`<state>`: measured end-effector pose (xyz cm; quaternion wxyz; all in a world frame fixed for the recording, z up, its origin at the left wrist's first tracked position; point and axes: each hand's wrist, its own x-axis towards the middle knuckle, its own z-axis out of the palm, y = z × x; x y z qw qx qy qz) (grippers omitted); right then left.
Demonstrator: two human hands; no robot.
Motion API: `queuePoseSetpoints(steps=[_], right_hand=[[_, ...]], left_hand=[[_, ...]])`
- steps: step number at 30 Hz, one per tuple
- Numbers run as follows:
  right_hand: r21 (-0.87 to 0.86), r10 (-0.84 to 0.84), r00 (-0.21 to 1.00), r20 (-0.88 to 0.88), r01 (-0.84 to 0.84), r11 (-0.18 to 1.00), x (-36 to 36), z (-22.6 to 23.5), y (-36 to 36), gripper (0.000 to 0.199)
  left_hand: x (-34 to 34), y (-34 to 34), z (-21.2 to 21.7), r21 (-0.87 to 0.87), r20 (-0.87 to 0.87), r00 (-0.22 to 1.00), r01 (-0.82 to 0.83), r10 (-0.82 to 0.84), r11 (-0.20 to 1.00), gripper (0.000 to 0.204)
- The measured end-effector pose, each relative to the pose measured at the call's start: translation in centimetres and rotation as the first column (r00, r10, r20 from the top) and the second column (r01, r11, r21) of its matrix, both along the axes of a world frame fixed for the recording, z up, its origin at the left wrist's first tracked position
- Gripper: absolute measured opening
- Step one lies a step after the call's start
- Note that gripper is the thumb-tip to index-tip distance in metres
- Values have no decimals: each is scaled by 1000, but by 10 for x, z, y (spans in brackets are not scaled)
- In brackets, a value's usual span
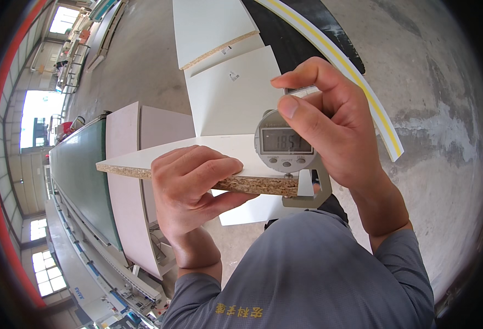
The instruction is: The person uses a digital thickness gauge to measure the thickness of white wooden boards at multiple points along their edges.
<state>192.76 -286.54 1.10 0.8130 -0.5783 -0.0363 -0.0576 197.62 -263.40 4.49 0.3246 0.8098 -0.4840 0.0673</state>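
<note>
My left hand is closed around the near edge of a white-faced particleboard panel, fingers on top and thumb below. The panel's raw brown chip edge faces me. At its right corner, my right hand holds a digital thickness gauge, a round grey dial with a small screen and several buttons. Thumb and index finger are at the top of the gauge. Its C-shaped frame reaches around the panel's edge, with the plunger tip at the upper face. Whether the lower anvil touches the board is hard to see.
More white panels lie beyond the board, on a black surface. A white strip with a yellow stripe curves along the right. Pinkish panels and a green-topped table stand at left, beside a long machine.
</note>
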Motion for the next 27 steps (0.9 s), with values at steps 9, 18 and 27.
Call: queuePoseSetpoints(steps=[9, 18, 27], right_hand=[[-12, 14, 1000, 10, -14, 1000, -1, 1, -1, 21], [-45, 14, 1000, -8, -15, 999, -2, 1, -2, 23], [-55, -23, 996, -92, 18, 998, 4, -22, 2, 37]], left_hand=[[-2, 1, 1, 2, -14, 1000, 1, -1, 1000, 43], [1, 1, -1, 12, 4, 1000, 13, -13, 1000, 44], [3, 3, 0, 58, 35, 998, 42, -44, 997, 46]])
